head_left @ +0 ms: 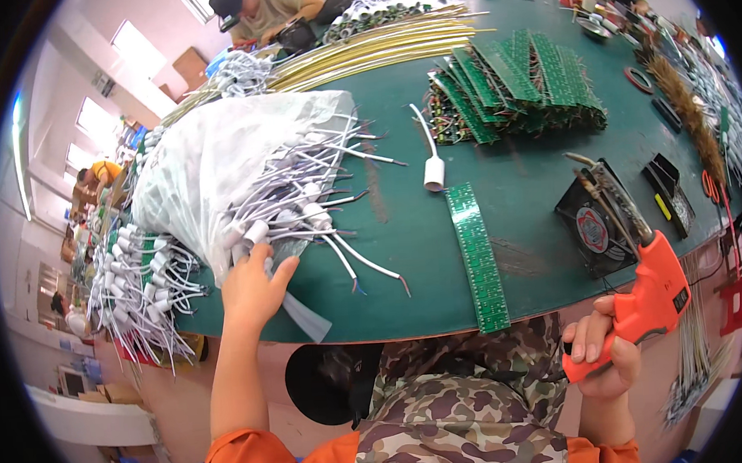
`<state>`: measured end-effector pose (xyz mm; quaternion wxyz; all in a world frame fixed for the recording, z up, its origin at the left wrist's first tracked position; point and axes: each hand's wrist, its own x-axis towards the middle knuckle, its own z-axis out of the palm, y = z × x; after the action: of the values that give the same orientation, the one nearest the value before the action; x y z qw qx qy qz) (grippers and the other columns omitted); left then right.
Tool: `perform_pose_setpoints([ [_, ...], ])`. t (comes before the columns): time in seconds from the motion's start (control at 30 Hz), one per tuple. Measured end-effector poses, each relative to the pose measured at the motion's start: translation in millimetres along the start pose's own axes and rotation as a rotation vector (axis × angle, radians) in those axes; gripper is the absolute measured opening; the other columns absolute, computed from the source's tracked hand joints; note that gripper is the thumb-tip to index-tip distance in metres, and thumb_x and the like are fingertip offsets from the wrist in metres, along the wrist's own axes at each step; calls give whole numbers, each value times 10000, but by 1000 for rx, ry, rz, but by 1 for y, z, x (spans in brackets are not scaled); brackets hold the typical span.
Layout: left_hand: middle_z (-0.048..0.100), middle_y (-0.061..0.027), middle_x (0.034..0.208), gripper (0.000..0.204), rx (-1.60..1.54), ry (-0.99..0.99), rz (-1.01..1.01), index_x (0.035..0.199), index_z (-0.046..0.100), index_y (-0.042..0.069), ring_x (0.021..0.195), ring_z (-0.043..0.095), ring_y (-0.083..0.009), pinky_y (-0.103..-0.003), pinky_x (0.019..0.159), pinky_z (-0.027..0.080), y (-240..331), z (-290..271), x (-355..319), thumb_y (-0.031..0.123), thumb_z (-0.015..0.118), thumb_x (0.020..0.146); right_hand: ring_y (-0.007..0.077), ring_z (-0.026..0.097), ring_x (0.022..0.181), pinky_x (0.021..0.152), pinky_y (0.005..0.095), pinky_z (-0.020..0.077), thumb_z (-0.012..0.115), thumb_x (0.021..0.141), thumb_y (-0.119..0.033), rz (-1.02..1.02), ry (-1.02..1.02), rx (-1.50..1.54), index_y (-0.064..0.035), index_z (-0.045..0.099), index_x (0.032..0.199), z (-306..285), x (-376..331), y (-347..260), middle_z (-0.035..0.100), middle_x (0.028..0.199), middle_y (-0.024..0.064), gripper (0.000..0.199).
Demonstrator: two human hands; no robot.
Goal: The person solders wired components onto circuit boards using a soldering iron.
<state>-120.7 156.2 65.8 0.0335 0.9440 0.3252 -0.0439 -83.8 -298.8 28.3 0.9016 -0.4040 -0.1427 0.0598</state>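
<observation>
Gripping the orange soldering gun (pixel 656 283) by its handle, my right hand (pixel 601 347) has the fingers curled around it, and the metal tip points up, near the black fan (pixel 588 229). My left hand (pixel 253 288) is at the mouth of the white bag (pixel 210 156), fingertips at a white cap (pixel 256 231); if they pinch it, I cannot tell. Between both hands, the green strip (pixel 477 260) lies on the counter (pixel 390 293), touching or almost touching another cap (pixel 434 173).

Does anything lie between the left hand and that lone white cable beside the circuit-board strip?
Yes: in this view, white cables spilling from the plastic bag lie between the left hand and the lone cable. Past their ends, nothing visible stands in the way.
</observation>
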Motion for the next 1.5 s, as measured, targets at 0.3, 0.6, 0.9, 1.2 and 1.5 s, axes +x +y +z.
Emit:
perform_pose_setpoints([
  [0.3, 673, -180, 1041, 269, -639, 48, 757, 1124, 578, 46, 887, 674, -409, -452, 769, 530, 83, -35, -18, 175, 723, 938, 222, 708, 823, 836, 413, 593, 748, 837, -146, 146, -111, -108, 58, 573, 1294, -15, 10, -22, 707, 881, 125, 531],
  [0.6, 618, -138, 1113, 370, -622, -77, 1066, 1191, 588, 37, 990, 639, -311, -373, 868, 523, 170, -10, 27, 8, 690, 836, 195, 682, 967, 814, 354, 603, 711, 841, -30, 212, 56, -296, 42, 506, 1380, 1, 26, -26, 591, 1325, 187, 582],
  [0.9, 577, -119, 987, 234, -661, 150, 1160, 1013, 621, 30, 782, 620, -252, -343, 689, 523, 196, 22, 51, 10, 743, 814, 199, 688, 903, 798, 356, 592, 645, 834, -5, 80, -66, -477, 86, 522, 1363, -6, 34, -13, 640, 1260, 192, 551],
  [1.2, 618, -135, 945, 214, -692, 271, 1215, 893, 607, 21, 753, 629, -261, -349, 645, 535, 191, 54, 62, -77, 727, 745, 201, 695, 864, 736, 342, 589, 734, 842, -166, 258, 69, -452, 84, 558, 1319, 4, 43, 1, 666, 1226, 194, 567],
  [1.5, 603, -116, 948, 270, -567, 505, 1291, 876, 611, 35, 816, 610, -313, -412, 691, 508, 192, 63, 65, -59, 764, 675, 192, 654, 985, 827, 349, 561, 741, 855, -158, 210, -212, -579, 42, 594, 1320, -4, 55, 2, 660, 1244, 163, 527],
])
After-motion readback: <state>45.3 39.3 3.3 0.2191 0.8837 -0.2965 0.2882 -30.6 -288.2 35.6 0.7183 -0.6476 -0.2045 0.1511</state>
